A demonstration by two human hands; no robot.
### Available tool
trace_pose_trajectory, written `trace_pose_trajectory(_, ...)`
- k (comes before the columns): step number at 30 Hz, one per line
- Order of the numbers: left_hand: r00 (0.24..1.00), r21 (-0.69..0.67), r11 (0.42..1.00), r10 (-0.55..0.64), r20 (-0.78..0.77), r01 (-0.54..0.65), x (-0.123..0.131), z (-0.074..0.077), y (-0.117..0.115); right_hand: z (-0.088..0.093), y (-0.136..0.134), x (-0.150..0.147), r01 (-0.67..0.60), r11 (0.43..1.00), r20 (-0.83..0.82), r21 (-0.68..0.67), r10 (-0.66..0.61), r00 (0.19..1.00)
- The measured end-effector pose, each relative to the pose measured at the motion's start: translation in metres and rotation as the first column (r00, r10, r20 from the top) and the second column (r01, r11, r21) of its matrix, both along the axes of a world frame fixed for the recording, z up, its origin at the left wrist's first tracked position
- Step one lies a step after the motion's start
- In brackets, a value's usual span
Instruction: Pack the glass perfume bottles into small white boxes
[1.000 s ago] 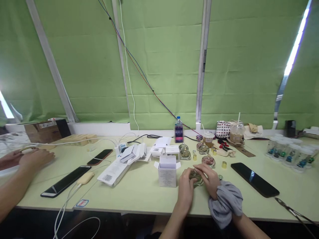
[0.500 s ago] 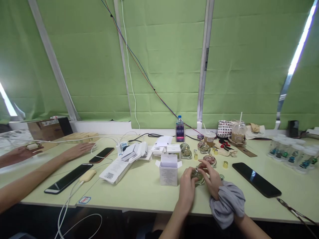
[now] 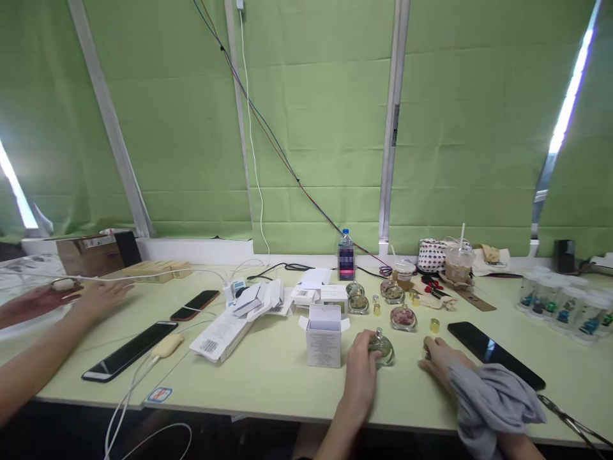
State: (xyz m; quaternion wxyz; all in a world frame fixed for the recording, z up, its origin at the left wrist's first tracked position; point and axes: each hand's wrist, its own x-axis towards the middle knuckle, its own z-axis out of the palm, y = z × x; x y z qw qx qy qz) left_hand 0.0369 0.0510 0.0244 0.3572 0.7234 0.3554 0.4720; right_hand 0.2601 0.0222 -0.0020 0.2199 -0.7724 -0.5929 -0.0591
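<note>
the left hand (image 3: 363,370) is gripping a round glass bottle (image 3: 382,349) from its left side, fingers curling around the body while the bottle is standing upright on the green table (image 3: 268,374) with its small neck pointing up. the bottle is sitting near the table's front edge, just right of an open white box (image 3: 324,333) and in front of three other bottles (image 3: 402,317) of the same kind. the right hand (image 3: 439,359) is lying apart from the left, well clear of the bottle, fingers bending down onto the table; whether it is pinching anything under them is hidden. a grey cloth (image 3: 495,399) is bunching around its wrist. a black phone (image 3: 495,355) is lying just beside that hand, and a yellow cap (image 3: 434,326) is standing just behind it. further back a water bottle (image 3: 345,255) is standing by the wall, and clear jars (image 3: 565,305) are clustering at the far right. at the far left a co-worker's hand (image 3: 101,294) is resting flat on the table.
</note>
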Motion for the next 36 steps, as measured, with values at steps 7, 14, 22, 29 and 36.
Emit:
trace_pose_trajectory(7, 1.0, 0.007, 1.0, -0.014, 0.004, 0.014, 0.0, -0.001, 0.001, 0.016, 0.004, -0.033, -0.24, 0.96, -0.129, 0.148, 0.259, 0.957)
trace_pose_trajectory(14, 0.997, 0.022, 0.997, -0.08, 0.013, 0.079, 0.002, -0.003, 0.0, 0.032, 0.002, -0.056, -0.312, 0.829, -0.333, 0.464, 0.49, 0.806)
trace_pose_trajectory(22, 0.996, 0.022, 0.996, -0.087, 0.027, 0.086, 0.002, -0.004, 0.001, 0.041, 0.011, -0.06, -0.364, 0.792, -0.273, 0.49, 0.536, 0.799)
trace_pose_trajectory(29, 0.996, 0.034, 0.995, -0.092, 0.006, 0.092, 0.002, -0.001, -0.001, 0.047, 0.012, -0.068, -0.473, 0.743, -0.105, 0.473, 0.581, 0.807)
trace_pose_trajectory(36, 0.997, 0.038, 0.996, -0.079, -0.014, 0.079, 0.003, -0.003, 0.0, 0.044, 0.01, -0.07, -0.445, 0.741, -0.095, 0.503, 0.559, 0.824)
